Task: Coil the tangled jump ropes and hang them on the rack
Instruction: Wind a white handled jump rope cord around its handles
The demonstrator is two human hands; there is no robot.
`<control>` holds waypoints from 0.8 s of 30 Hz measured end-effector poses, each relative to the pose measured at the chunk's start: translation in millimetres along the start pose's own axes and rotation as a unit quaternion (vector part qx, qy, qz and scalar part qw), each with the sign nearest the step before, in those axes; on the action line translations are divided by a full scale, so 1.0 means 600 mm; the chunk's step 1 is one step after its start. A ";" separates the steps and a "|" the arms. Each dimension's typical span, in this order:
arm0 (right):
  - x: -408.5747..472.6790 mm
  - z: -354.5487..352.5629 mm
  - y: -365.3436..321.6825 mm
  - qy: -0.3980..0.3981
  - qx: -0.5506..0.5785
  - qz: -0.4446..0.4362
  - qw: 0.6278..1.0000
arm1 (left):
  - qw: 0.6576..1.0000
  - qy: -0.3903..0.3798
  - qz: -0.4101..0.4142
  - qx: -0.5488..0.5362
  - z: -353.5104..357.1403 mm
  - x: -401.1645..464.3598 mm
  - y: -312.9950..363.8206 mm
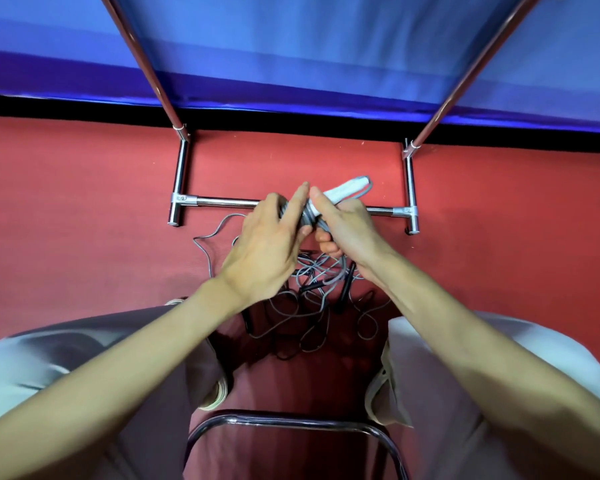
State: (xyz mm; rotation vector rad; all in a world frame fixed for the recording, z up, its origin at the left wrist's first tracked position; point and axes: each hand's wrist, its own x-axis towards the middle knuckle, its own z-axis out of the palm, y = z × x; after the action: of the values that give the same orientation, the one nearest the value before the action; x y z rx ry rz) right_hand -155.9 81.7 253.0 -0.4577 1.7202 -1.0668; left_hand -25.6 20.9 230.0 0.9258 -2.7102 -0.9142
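Above the red floor (84, 209), just in front of the rack (222, 201), I have both hands meeting on one grey jump rope (309, 216). My right hand (347, 226) is curled around the rope's pale handle (343, 192) together with a bunch of gathered turns; the handle pokes out past my fingers, its long axis slanting up and away to the right, toward the rack's right post. My left hand (267, 247) sits just beside it, touching the same bundle, forefinger stretched straight along the wraps and the other fingers bent round the cord. I judge I am mid-wrap, laying turns around the handle end.

The rest of the ropes (312, 306) lie in a tangle on the floor directly below my hands, between my knees, grey and black cords crossing each other, with one grey strand trailing out to the left.

What the next move turns on: the loose cord hangs downward from the bundle toward me, while the rack's low crossbar lies just beyond my hands, running left to right. The rack's upright rails rise further off, so the hanging point is above and ahead. Both hands are about equally near the bundle.
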 end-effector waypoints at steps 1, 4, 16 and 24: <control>0.001 0.001 0.000 0.007 0.019 -0.005 1.000 | 1.000 0.008 0.020 0.017 -0.005 0.002 -0.002; 0.007 0.007 0.002 -0.003 0.023 -0.044 0.999 | 0.999 0.008 -0.036 -0.029 -0.020 0.008 0.003; -0.020 0.020 -0.002 -0.126 -0.057 -0.190 0.972 | 0.685 -0.363 -0.364 -0.517 -0.111 0.040 -0.013; -0.006 0.016 -0.001 -0.026 -0.257 -0.251 0.933 | 0.721 -0.285 -0.372 -0.510 -0.094 0.044 0.002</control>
State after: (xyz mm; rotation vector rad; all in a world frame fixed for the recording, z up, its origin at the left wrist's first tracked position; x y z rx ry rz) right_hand -146.2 79.8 254.7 -1.3016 1.8778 -0.9198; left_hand -29.9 -22.1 274.5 1.5300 -1.4041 -2.7804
